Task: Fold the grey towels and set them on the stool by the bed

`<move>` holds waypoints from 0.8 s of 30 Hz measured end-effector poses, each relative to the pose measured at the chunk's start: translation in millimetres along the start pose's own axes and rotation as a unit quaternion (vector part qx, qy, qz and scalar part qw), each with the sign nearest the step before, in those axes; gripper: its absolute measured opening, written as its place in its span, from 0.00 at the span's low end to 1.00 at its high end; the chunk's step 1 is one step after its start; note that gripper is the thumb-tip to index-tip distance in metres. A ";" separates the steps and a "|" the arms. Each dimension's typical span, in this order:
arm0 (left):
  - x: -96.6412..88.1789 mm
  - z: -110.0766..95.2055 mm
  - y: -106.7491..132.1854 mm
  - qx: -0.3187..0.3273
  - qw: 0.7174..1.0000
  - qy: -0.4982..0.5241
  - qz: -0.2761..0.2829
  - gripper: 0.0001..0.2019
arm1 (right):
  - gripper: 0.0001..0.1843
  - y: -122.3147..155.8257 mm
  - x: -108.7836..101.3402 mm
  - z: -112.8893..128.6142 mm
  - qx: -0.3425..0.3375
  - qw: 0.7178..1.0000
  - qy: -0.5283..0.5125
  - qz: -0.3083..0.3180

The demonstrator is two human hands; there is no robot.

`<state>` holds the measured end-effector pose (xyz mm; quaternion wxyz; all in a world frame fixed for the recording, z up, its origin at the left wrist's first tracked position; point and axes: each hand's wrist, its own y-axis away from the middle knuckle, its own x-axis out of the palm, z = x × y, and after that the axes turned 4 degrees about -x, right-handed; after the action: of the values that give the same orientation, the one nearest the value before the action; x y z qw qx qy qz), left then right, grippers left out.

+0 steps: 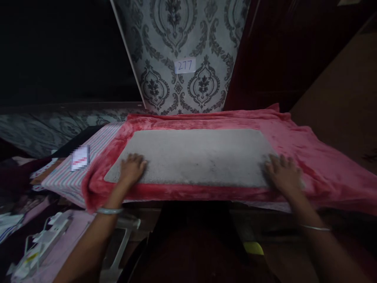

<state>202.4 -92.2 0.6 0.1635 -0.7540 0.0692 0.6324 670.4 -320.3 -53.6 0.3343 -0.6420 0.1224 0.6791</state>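
A grey rectangular mat (196, 157) lies on a pink plush blanket (312, 153) spread over a table. My left hand (132, 168) rests on the mat's near left corner, fingers stretched flat. My right hand (283, 173) presses on the near right corner, fingers also spread and flat. Neither hand holds anything. A thin bangle sits on each wrist.
A striped cloth (88, 157) with a small card (80, 158) lies left of the blanket. White cables and a power strip (47, 239) sit at the lower left. A patterned wall panel (182, 51) with a label reading 277 stands behind. A yellow object (253, 248) lies below the table edge.
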 end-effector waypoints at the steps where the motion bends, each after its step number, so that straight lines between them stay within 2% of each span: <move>1: 5.1 -18.5 -0.7 0.031 0.999 -0.007 0.018 0.19 | 0.31 2.7 -0.4 30.3 -0.057 0.998 -0.016 -0.007; 5: 36.4 -111.6 6.5 0.180 0.980 -0.006 0.085 0.26 | 0.29 23.9 13.6 151.3 -0.250 0.964 -0.090 0.026; 6: 43.8 -130.3 10.1 0.208 0.974 0.001 0.093 0.27 | 0.29 30.5 18.7 172.1 -0.281 0.953 -0.103 0.039; 8: 55.6 -153.6 17.0 0.239 0.966 0.007 0.098 0.28 | 0.30 42.5 27.7 195.4 -0.305 0.943 -0.119 0.057; 10: 62.5 -159.5 21.2 0.249 0.964 0.012 0.091 0.28 | 0.30 50.3 34.0 197.8 -0.306 0.941 -0.133 0.057; 13: 65.8 -153.3 20.8 0.247 0.965 0.028 0.087 0.28 | 0.29 51.6 36.9 185.0 -0.293 0.938 -0.181 0.035; 16: 65.4 -149.7 15.3 0.228 0.966 0.048 0.114 0.29 | 0.27 47.2 32.1 181.6 -0.301 0.912 -0.280 0.003; 18: 64.3 -151.8 11.4 0.209 0.966 0.055 0.139 0.30 | 0.22 47.4 25.8 190.1 -0.329 0.882 -0.337 -0.012; 20: 62.5 -155.7 8.4 0.180 0.969 0.056 0.158 0.30 | 0.17 52.9 18.8 203.6 -0.350 0.866 -0.356 -0.008; 24: 58.8 -162.5 5.9 0.116 0.977 0.060 0.169 0.31 | 0.14 74.4 9.1 224.6 -0.327 0.885 -0.332 0.012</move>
<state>363.1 -146.0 -33.9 0.1363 -0.7437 0.2786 0.5921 447.9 -239.5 -49.0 0.1177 -0.4506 -0.2169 0.8580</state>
